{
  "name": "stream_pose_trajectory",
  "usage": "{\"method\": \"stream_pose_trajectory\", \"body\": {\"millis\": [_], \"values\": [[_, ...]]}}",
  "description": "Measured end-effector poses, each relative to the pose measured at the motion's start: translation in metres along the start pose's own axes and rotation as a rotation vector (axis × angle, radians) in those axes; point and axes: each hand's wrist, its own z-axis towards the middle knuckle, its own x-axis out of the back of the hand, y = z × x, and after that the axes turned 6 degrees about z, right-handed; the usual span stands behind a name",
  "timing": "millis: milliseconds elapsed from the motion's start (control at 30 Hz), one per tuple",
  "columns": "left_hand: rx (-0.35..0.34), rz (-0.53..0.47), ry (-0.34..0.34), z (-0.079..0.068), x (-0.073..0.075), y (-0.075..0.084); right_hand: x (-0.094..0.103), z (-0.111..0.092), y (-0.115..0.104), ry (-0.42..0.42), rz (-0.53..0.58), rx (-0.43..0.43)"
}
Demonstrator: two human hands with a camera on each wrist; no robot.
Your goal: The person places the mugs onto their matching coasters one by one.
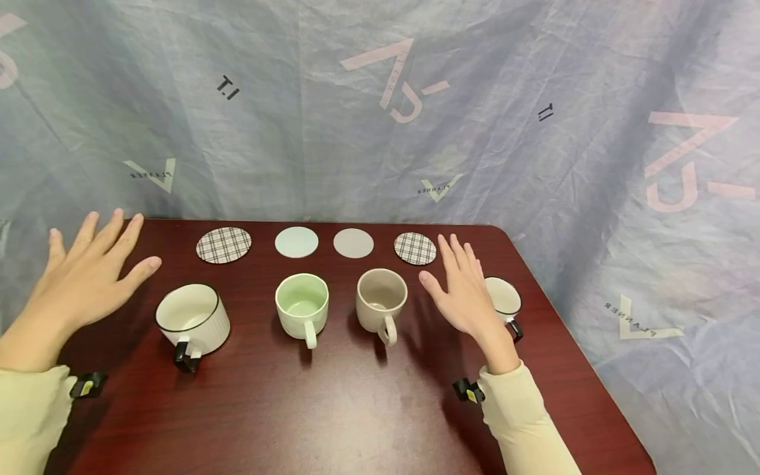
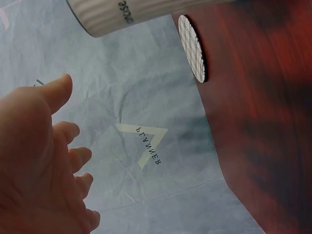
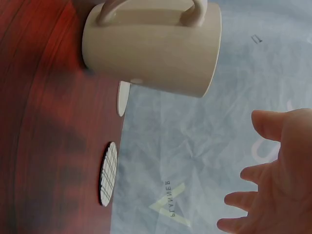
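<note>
In the head view my left hand (image 1: 89,274) hovers with fingers spread, left of a ribbed white mug (image 1: 204,333) that has a black rim and black handle. My right hand (image 1: 466,290) is also held in the air, fingers straight and holding nothing. It lies between a beige mug (image 1: 371,320) and a white mug (image 1: 505,297) with a dark rim, which it partly hides. A pale green mug (image 1: 299,323) stands left of the beige one. The right wrist view shows the beige mug (image 3: 151,51) close by; the ribbed mug (image 2: 126,14) tops the left wrist view.
Along the far edge of the dark red table (image 1: 332,409) lie a plaid coaster (image 1: 223,245), a pale blue coaster (image 1: 297,242), a grey-white coaster (image 1: 353,243) and another plaid coaster (image 1: 415,249). A printed grey cloth (image 1: 297,132) hangs behind and to the right.
</note>
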Motion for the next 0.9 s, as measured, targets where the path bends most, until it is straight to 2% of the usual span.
{"method": "stream_pose_trajectory", "body": {"millis": [200, 533, 900], "values": [[-0.024, -0.030, 0.000, 0.007, 0.003, -0.001, 0.001, 0.000, -0.008, -0.001, 0.076, 0.015], [-0.051, -0.153, -0.036, 0.019, 0.005, -0.008, 0.003, 0.000, -0.023, -0.022, 0.212, 0.040], [-0.088, -0.254, 0.023, 0.027, -0.004, -0.015, 0.005, 0.001, -0.044, -0.012, 0.289, 0.112]]}}
